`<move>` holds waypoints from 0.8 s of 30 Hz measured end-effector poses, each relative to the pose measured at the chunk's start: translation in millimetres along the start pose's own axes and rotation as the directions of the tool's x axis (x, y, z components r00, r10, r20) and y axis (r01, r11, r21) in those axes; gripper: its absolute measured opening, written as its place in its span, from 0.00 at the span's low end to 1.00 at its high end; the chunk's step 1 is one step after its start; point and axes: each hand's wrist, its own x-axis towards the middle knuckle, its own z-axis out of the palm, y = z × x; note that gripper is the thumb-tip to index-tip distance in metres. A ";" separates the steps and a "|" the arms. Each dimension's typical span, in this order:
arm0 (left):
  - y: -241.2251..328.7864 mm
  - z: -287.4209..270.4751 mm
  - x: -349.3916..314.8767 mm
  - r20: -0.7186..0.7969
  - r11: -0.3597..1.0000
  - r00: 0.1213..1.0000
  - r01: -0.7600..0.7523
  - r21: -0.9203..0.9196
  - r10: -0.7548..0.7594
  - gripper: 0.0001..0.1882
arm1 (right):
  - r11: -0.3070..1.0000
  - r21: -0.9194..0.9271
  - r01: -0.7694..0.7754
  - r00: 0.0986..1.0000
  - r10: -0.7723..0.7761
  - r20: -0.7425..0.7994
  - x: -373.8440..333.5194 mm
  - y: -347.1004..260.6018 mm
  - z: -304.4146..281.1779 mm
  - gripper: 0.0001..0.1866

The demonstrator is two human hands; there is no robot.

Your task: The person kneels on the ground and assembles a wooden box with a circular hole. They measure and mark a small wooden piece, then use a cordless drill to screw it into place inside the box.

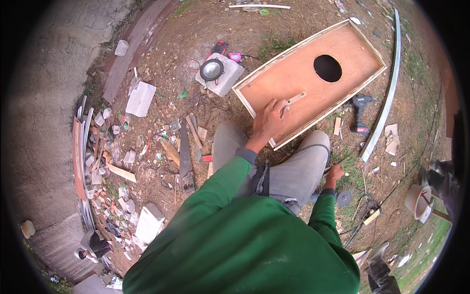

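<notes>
As your left hand reaches over the shallow wooden box, its fingers are closed on the near end of a short pale strip, which points toward two o'clock; you cannot tell from here whether the strip touches the panel. The box lies on the ground just beyond your knees, slanting toward two o'clock, and a round hole opens in its panel between one and two o'clock from that hand. Your right hand is down beside your right knee, at about four o'clock from the left, fingers curled, though whether they grip anything cannot be told. From your left hand, a cordless drill lies at three o'clock, a handsaw at eight, and a round speaker on a pale block between ten and eleven.
</notes>
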 end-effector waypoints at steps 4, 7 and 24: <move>1.3 -4.3 -0.8 -0.006 0.999 1.000 -0.029 -0.014 0.029 0.12 | 0.889 0.454 -0.061 0.995 0.017 0.101 -22.7 -0.2 -13.9 0.04; 1.0 -4.6 -1.9 0.006 0.999 1.000 -0.008 -0.033 0.008 0.12 | 0.715 0.685 -0.139 0.981 0.002 0.196 -53.9 -13.7 -28.2 0.06; -2.7 -0.7 3.1 0.070 1.000 0.998 0.004 0.018 -0.005 0.16 | 0.905 -0.008 0.425 0.903 -0.424 0.064 -204.7 -102.0 -51.2 0.20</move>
